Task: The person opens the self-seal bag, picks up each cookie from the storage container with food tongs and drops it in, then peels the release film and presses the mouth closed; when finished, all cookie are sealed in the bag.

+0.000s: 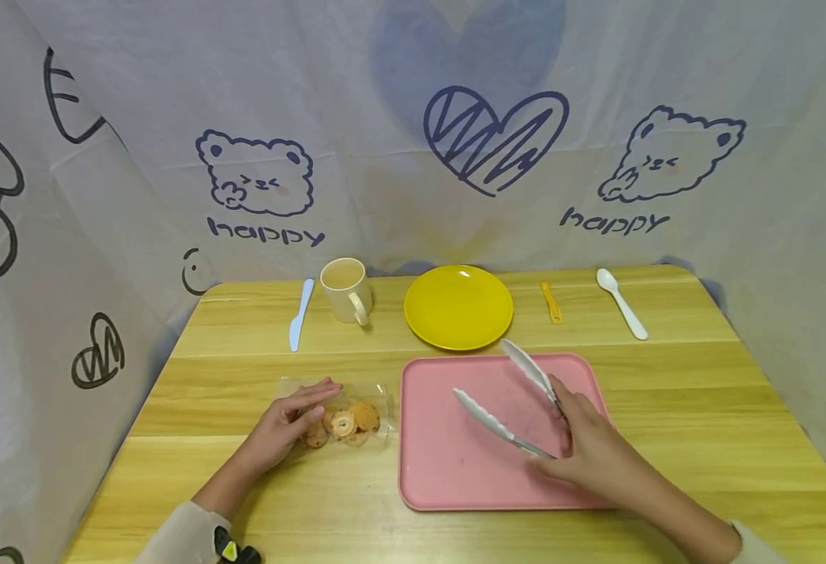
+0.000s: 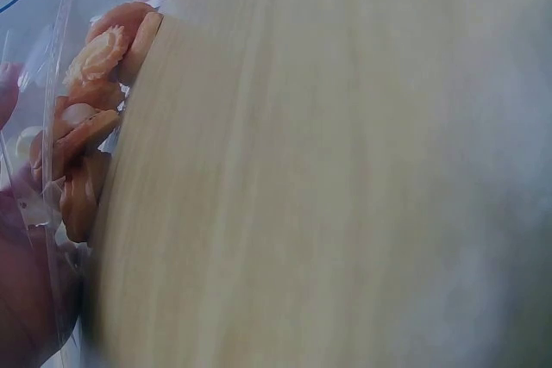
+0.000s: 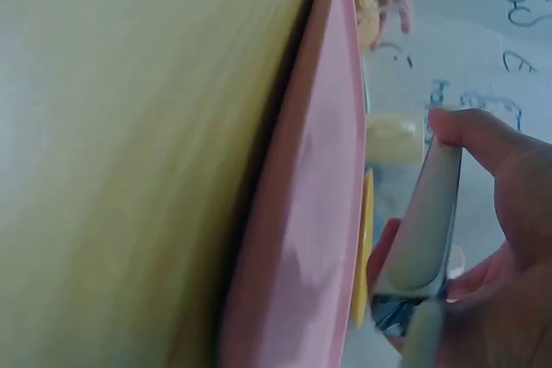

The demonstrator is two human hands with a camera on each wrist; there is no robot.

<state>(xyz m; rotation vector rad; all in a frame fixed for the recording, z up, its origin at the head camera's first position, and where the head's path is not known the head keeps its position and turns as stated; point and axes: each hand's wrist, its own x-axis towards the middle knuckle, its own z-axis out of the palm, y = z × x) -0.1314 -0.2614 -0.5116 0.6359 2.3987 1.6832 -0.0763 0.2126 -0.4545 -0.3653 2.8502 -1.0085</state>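
Observation:
In the head view my left hand (image 1: pixel 287 427) rests on the left part of a clear bag of cookies (image 1: pixel 363 417), its fingers laid over the plastic. The left wrist view has the cookies (image 2: pixel 93 56) inside the bag, with part of the hand at the left edge. My right hand (image 1: pixel 599 453) grips metal tongs (image 1: pixel 486 417) between thumb and fingers above the pink tray (image 1: pixel 441 478); the two tong arms stand apart with nothing between them. In the right wrist view, the tongs (image 3: pixel 427 230) lie between the thumb and fingers of my right hand (image 3: pixel 509 247).
Along the table's back stand a light blue knife (image 1: pixel 301 315), a cream mug (image 1: pixel 345 291), a yellow plate (image 1: pixel 459 307), a small orange utensil (image 1: pixel 551 303) and a white spoon (image 1: pixel 622 304). A patterned cloth (image 1: pixel 384 196) hangs behind the table.

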